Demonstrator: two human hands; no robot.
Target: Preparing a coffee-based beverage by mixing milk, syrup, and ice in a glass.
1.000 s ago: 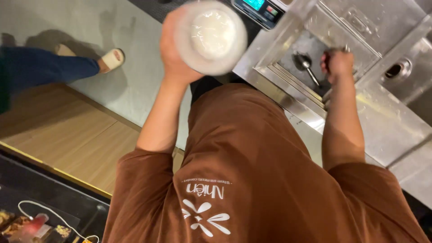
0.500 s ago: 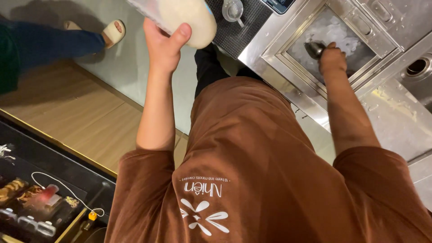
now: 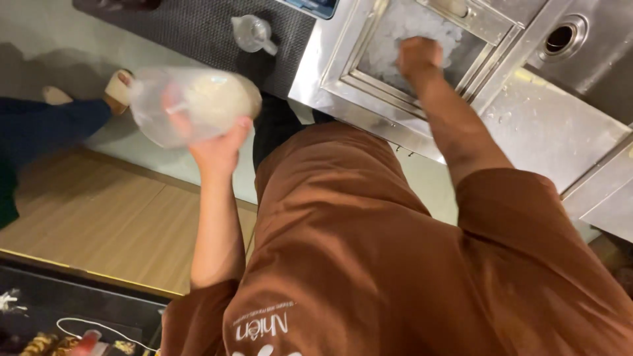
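My left hand (image 3: 217,148) is shut on a clear plastic cup (image 3: 198,102) of whitish drink, tipped on its side out to the left of my body. My right hand (image 3: 419,56) is down in the steel ice bin (image 3: 330,72), fist closed among the crushed ice (image 3: 409,23). The metal ice scoop it grips is hidden under the hand and ice. My brown shirt fills the lower frame.
A small clear measuring cup (image 3: 252,33) sits on a black mat (image 3: 191,29) left of the bin. A steel sink with a drain hole (image 3: 559,39) lies to the right. Another person's blue-trousered leg (image 3: 53,125) and sandal (image 3: 119,86) stand at the left.
The cup has dropped from up near the camera to lower left and tilted sideways. My right hand, with the scoop, has pushed deeper into the ice, and the scoop is no longer visible.
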